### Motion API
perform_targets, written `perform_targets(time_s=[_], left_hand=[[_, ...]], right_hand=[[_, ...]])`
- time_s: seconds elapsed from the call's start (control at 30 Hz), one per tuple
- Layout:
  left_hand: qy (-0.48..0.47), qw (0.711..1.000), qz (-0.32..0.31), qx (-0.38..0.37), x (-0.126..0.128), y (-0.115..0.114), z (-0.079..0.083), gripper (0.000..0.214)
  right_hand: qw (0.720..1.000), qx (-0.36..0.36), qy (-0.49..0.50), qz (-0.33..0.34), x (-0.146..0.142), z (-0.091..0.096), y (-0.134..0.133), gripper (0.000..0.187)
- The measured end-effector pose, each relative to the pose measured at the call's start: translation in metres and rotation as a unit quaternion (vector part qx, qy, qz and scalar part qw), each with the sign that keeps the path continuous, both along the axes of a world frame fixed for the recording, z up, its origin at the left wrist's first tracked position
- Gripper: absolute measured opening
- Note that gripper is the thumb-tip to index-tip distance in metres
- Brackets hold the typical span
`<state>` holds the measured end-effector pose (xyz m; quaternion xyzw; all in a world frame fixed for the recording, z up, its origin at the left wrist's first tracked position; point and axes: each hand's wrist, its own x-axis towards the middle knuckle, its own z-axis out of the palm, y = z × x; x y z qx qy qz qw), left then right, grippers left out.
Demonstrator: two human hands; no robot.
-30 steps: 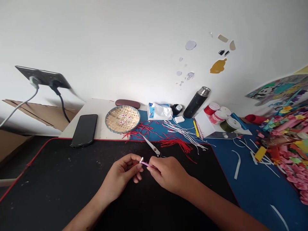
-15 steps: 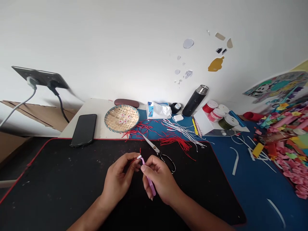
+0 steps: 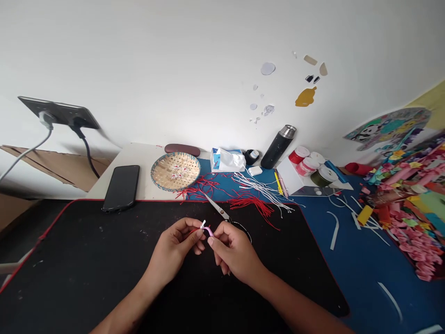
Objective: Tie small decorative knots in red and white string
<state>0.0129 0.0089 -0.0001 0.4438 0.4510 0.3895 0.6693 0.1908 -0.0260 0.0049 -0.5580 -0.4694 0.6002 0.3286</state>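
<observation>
My left hand [image 3: 178, 248] pinches a small piece of red and white cord [image 3: 202, 225] between thumb and fingertips; a white end sticks up from it. In my right hand [image 3: 232, 250] is a pair of purple tweezers [image 3: 210, 232] with a bent tip. That tip meets the cord at the left fingertips; whether it grips the cord is too small to tell. Just beyond the hands lie scissors [image 3: 221, 211] with their blades pointing away, the handles partly hidden behind my right hand. Red cords [image 3: 255, 204] and white cords [image 3: 264, 188] are spread behind them.
A woven basket [image 3: 156, 178] with small red and white pieces stands at the back. A phone [image 3: 121, 188] lies left. Behind are a tissue box [image 3: 217, 162], a black flask [image 3: 278, 148] and cord spools [image 3: 324, 176]. Colourful paper pieces [image 3: 417, 208] fill the right side.
My right hand has turned, and the tweezers' handle is now mostly hidden behind it. The white cord end now stands higher above the left fingertips. The view has shifted slightly.
</observation>
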Motion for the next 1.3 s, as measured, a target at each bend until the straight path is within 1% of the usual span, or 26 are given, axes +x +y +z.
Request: perform_targets(time_s=[0.07, 0.13, 0.17, 0.27, 0.33, 0.47, 0.63, 0.73, 0.83, 1.0, 1.07, 1.17, 1.3], left_hand=[[0.004, 1.0, 0.003, -0.009, -0.001, 0.001, -0.001, 0.039], [0.001, 1.0, 0.001, -0.022, -0.002, 0.001, -0.002, 0.039], [-0.005, 1.0, -0.002, -0.03, -0.003, 0.001, -0.003, 0.039], [-0.043, 0.997, -0.008, -0.066, -0.006, 0.003, -0.004, 0.039], [-0.069, 0.994, -0.007, -0.09, -0.007, 0.003, -0.004, 0.039], [-0.093, 0.989, -0.012, -0.117, -0.009, 0.003, -0.003, 0.038], [-0.103, 0.986, -0.024, -0.128, -0.01, 0.002, -0.002, 0.038], [-0.105, 0.985, -0.022, -0.136, -0.01, 0.002, -0.001, 0.041], [-0.104, 0.984, -0.023, -0.14, -0.011, 0.002, -0.001, 0.043], [-0.102, 0.983, -0.025, -0.148, -0.012, 0.002, -0.001, 0.043], [-0.103, 0.982, -0.024, -0.154, -0.012, 0.003, -0.001, 0.043], [-0.104, 0.981, -0.026, -0.16, -0.013, 0.003, 0.0, 0.043], [-0.103, 0.981, -0.027, -0.161, -0.013, 0.003, 0.001, 0.044]], right_hand=[[0.998, 0.024, -0.051, 0.013, 0.003, 0.001, 0.001, 0.021], [0.991, 0.063, -0.114, 0.027, 0.004, 0.004, 0.002, 0.017], [0.983, 0.095, -0.151, 0.035, 0.005, 0.005, 0.002, 0.015], [0.948, 0.193, -0.246, 0.056, 0.008, 0.009, 0.003, 0.014], [0.933, 0.22, -0.278, 0.067, 0.011, 0.012, 0.005, 0.014], [0.925, 0.23, -0.289, 0.091, 0.018, 0.017, 0.006, 0.014], [0.917, 0.248, -0.294, 0.109, 0.022, 0.018, 0.007, 0.016], [0.906, 0.269, -0.305, 0.12, 0.021, 0.018, 0.008, 0.017], [0.883, 0.294, -0.337, 0.141, 0.022, 0.018, 0.009, 0.019], [0.823, 0.345, -0.412, 0.182, 0.024, 0.019, 0.01, 0.022], [0.808, 0.363, -0.424, 0.189, 0.024, 0.02, 0.01, 0.022], [0.803, 0.369, -0.428, 0.19, 0.025, 0.02, 0.01, 0.021], [0.812, 0.354, -0.426, 0.183, 0.024, 0.02, 0.01, 0.019]])
